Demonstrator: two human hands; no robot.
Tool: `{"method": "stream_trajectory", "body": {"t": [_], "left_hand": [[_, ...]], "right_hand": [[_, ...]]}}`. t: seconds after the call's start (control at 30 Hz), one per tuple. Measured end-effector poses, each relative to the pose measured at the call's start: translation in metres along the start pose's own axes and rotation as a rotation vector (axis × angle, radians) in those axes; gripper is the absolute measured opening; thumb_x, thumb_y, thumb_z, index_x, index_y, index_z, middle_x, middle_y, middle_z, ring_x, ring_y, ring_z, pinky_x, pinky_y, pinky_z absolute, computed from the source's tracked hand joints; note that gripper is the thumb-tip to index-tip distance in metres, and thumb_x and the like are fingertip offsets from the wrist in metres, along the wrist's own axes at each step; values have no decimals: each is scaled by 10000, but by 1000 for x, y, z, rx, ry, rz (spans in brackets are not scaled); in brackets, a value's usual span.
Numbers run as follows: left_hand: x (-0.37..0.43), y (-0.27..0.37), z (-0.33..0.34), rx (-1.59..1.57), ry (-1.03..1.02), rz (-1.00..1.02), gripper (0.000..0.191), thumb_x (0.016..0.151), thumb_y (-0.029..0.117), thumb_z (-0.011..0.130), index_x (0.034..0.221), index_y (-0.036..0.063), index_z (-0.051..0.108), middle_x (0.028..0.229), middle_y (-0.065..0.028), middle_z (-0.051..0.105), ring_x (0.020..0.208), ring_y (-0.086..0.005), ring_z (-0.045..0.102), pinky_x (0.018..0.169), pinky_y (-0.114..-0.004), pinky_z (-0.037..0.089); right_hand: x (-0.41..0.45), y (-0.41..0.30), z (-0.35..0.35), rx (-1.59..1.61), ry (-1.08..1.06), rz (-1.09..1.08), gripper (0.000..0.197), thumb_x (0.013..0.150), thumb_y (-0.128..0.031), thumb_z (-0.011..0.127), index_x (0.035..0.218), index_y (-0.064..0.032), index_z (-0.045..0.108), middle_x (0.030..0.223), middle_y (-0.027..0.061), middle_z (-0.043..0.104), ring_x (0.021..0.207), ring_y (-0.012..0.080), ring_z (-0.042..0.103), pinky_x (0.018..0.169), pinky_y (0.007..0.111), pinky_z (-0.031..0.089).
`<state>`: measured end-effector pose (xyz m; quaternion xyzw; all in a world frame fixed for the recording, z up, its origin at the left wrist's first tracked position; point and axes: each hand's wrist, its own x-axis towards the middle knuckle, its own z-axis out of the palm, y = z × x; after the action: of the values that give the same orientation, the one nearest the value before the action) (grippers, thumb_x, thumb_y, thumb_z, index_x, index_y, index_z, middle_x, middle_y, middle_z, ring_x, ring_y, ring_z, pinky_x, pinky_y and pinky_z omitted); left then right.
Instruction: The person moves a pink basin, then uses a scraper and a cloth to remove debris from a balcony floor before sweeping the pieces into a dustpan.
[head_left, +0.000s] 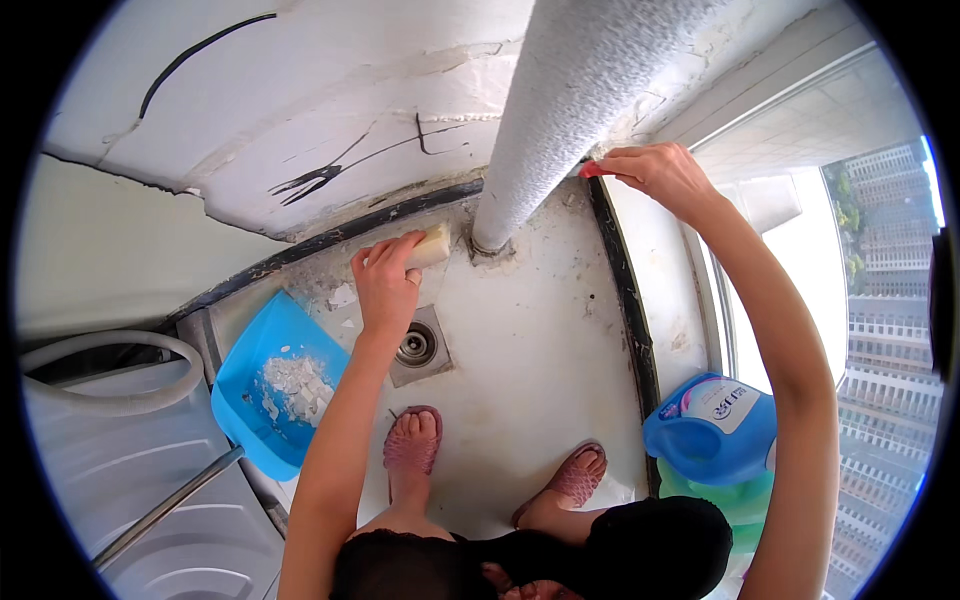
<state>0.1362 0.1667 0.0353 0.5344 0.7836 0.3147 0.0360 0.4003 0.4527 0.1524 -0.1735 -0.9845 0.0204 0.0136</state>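
My left hand (388, 281) grips a pale cream block (430, 247), perhaps a sponge, just above the floor left of a thick grey-white pipe (555, 120). Between the thumb and fingers of my right hand (660, 174) is a small tool with a red handle (592, 169). Its tip points into the corner behind the pipe, where the pipe partly hides it. A metal floor drain (417, 345) lies below my left hand. White flakes (343, 295) are scattered on the floor beside that hand.
A blue dustpan (259, 345) with white debris (296, 386) rests at left, its metal handle (169, 506) over a grey appliance (165, 480) with a hose (112, 405). Blue (709, 427) and green (720, 487) plastic bottles stand at right near the window. The wall (360, 82) is peeling.
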Motion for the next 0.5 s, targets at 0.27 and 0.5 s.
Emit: {"method": "stream_trajectory", "body": {"t": [0.27,0.5], "left_hand": [[1,21,17,-39,-41,3,475,683,-12,747,1135,116,680,1051,-75,702,1029,-239,621,1004,-413,363],[-6,22,23,53,-124,23,486,700,41,768,1172,113,676,1060,-107,687,1027,-274,605,1000,-417,376]], "right_hand": [[-12,6,8,-80,-49,90,373,881,-56,591,1176,-265,680,1089,-43,710,840,198,689,726,326,562],[-29,1,17,-63,-5,278,401,871,-21,579,1164,-268,699,913,38,711,805,232,681,715,357,560]]}}
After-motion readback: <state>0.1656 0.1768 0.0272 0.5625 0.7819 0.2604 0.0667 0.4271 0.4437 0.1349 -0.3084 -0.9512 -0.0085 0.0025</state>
